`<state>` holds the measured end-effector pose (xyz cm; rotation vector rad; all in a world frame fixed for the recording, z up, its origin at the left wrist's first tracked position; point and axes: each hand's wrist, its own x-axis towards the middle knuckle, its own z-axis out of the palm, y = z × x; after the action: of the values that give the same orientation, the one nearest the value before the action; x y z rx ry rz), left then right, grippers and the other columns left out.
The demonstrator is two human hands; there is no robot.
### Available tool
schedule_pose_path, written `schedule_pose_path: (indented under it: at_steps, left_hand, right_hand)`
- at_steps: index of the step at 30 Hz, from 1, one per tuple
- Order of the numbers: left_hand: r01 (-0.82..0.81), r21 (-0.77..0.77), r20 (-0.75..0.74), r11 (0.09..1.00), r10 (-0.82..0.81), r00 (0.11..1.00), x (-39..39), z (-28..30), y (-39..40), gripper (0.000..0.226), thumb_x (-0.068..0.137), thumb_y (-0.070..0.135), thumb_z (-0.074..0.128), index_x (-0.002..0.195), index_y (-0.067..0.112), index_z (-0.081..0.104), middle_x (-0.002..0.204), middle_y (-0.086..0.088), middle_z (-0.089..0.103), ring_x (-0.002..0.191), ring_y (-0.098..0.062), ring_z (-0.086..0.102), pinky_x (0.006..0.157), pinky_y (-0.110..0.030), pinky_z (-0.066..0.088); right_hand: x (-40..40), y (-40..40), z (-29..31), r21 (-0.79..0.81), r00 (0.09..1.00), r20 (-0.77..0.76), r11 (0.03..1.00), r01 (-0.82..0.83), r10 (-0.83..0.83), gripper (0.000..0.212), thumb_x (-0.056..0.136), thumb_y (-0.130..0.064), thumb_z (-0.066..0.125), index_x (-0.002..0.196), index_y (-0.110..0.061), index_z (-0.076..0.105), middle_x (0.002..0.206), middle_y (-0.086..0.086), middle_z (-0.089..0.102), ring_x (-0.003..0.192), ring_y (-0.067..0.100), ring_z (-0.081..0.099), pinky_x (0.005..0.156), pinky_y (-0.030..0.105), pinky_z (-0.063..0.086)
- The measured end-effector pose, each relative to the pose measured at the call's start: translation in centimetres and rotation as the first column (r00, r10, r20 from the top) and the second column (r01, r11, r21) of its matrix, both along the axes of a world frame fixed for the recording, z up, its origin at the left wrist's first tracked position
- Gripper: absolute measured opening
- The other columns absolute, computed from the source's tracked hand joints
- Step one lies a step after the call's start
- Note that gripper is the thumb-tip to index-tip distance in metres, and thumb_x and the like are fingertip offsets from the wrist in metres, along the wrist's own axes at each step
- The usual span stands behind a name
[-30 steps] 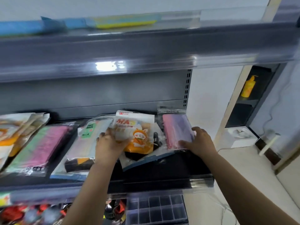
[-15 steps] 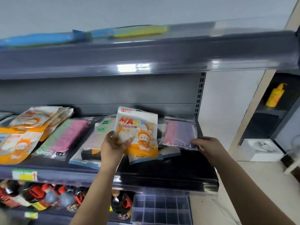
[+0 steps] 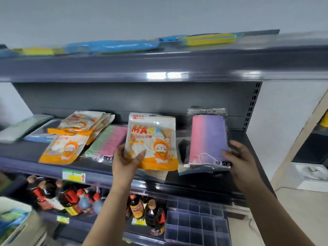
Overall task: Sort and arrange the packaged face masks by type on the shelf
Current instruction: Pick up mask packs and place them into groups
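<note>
My left hand [image 3: 126,161] grips the lower left corner of a white and orange rabbit MASK pack [image 3: 152,139], held upright above the dark shelf [image 3: 53,167]. My right hand [image 3: 240,160] holds the right edge of a clear pack of pink-to-purple masks [image 3: 207,137], also lifted upright. More orange rabbit packs [image 3: 71,137] lie stacked at the left of the shelf. Beside them lies a green-pink pack [image 3: 108,141]. Further packs lie flat under the two held ones, mostly hidden.
A grey-green pack [image 3: 21,126] lies at the far left of the shelf. Blue and yellow packs [image 3: 113,46] sit on the top shelf. Below are dark sauce bottles [image 3: 67,197] and a clear divider tray [image 3: 197,221]. A white box [image 3: 312,176] is on the floor at right.
Both hands have lifted their packs higher and more upright. The right hand now holds the pink-purple pack up off the shelf. My view has swung left and down, showing more of the shelf's left side.
</note>
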<state>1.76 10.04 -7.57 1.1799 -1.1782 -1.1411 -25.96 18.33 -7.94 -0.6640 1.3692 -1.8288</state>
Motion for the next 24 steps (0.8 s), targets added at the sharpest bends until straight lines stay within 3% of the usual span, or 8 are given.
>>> schedule_pose_path:
  at_steps: [4,8,11,13,16,20,24]
  left_hand:
    - [-0.065,-0.007,-0.036,0.998,0.064,0.997,5.5,0.6,0.2,0.053,0.076,0.008,0.075,0.121,0.015,0.046,0.109,-0.002,0.062,0.097,-0.022,0.064,0.082,-0.042,0.056]
    - [-0.13,-0.021,-0.023,0.991,0.13,0.991,11.8,0.7,0.0,0.051,0.077,0.01,0.075,0.12,0.015,0.048,0.104,0.003,0.063,0.088,-0.009,0.064,0.065,-0.02,0.055]
    - [-0.175,0.009,0.0,0.985,0.175,0.985,16.7,0.2,-0.3,0.063,0.074,0.017,0.078,0.128,0.014,0.046,0.114,-0.004,0.063,0.099,-0.02,0.065,0.082,-0.036,0.055]
    - [-0.193,0.009,-0.014,0.981,0.193,0.981,19.6,0.0,-0.6,0.064,0.073,0.017,0.078,0.128,0.014,0.045,0.115,-0.005,0.063,0.1,-0.021,0.064,0.085,-0.04,0.054]
    - [-0.228,-0.014,-0.019,0.974,0.228,0.974,23.2,-0.1,-1.1,0.053,0.076,0.011,0.075,0.121,0.013,0.047,0.104,0.0,0.062,0.089,-0.011,0.062,0.074,-0.027,0.051]
    - [-0.225,-0.02,-0.015,0.974,0.224,0.974,27.1,-0.6,-1.9,0.052,0.077,0.008,0.074,0.122,0.009,0.048,0.109,-0.007,0.064,0.093,-0.019,0.064,0.077,-0.033,0.052]
    - [-0.221,-0.024,-0.036,0.975,0.22,0.975,29.5,-0.8,-3.3,0.056,0.075,0.01,0.076,0.124,0.009,0.048,0.113,-0.01,0.063,0.095,-0.021,0.064,0.072,-0.029,0.052]
  right_hand:
    - [5.7,-1.4,0.7,-0.018,0.997,0.033,0.998,-0.068,0.069,0.036,0.087,0.007,0.055,0.119,-0.011,0.054,0.1,0.002,0.065,0.085,0.011,0.066,0.078,0.027,0.055]
    - [12.2,-3.2,0.7,-0.009,0.988,0.084,0.992,-0.129,0.129,0.046,0.087,0.005,0.056,0.129,-0.01,0.048,0.102,0.002,0.064,0.091,0.012,0.062,0.075,0.025,0.05]
    - [17.0,-4.6,0.4,-0.004,0.981,0.089,0.985,-0.17,0.17,0.049,0.085,0.007,0.057,0.13,-0.007,0.045,0.112,0.008,0.062,0.105,0.023,0.06,0.096,0.038,0.046]
    - [20.0,-5.5,0.2,0.003,0.98,0.089,0.984,-0.177,0.176,0.047,0.084,0.006,0.06,0.126,-0.012,0.049,0.115,0.009,0.062,0.107,0.023,0.06,0.101,0.039,0.043]
    - [24.0,-6.7,-0.2,0.017,0.98,0.093,0.984,-0.176,0.174,0.047,0.083,0.003,0.063,0.124,-0.017,0.051,0.107,0.004,0.065,0.102,0.02,0.061,0.095,0.035,0.043]
    - [27.9,-8.2,-0.7,0.01,0.982,0.098,0.987,-0.163,0.161,0.049,0.086,0.003,0.06,0.129,-0.013,0.047,0.098,-0.005,0.062,0.091,0.008,0.057,0.088,0.032,0.039]
    - [30.3,-10.0,-0.9,0.029,0.985,0.094,0.989,-0.145,0.141,0.045,0.086,0.005,0.06,0.124,-0.015,0.047,0.094,-0.006,0.06,0.087,0.009,0.056,0.089,0.035,0.038]
